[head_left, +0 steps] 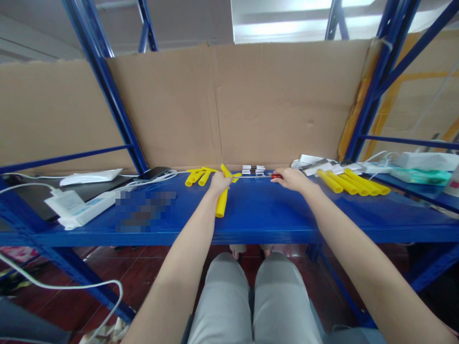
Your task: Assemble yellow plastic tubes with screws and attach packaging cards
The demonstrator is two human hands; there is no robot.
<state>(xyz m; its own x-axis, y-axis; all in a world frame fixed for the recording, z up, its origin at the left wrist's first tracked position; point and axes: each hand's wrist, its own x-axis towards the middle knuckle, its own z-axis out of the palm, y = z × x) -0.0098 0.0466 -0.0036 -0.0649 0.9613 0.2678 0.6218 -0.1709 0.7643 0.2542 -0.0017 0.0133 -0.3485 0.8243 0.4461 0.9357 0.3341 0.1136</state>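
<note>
My left hand [219, 184] is closed around a yellow tube [221, 205] that stands out above and below the fingers, over the blue shelf top [261, 210]. Small yellow pieces [235, 177] lie just to the right of that hand. My right hand [292, 179] grips a small red-handled tool [277, 176]; a thin, light line runs from it toward the left hand, and its tip is too small to make out. Between the hands, near the cardboard, sits a small stack of white and dark strips [253, 170].
Cut yellow tubes with slanted ends [194, 177] lie left of my hands. Several longer yellow tubes [353, 182] lie in a row at right, beside white packets [319, 166]. A white power strip [89, 210], cables and a dark phone [156, 173] occupy the left. Cardboard [251, 105] closes the back.
</note>
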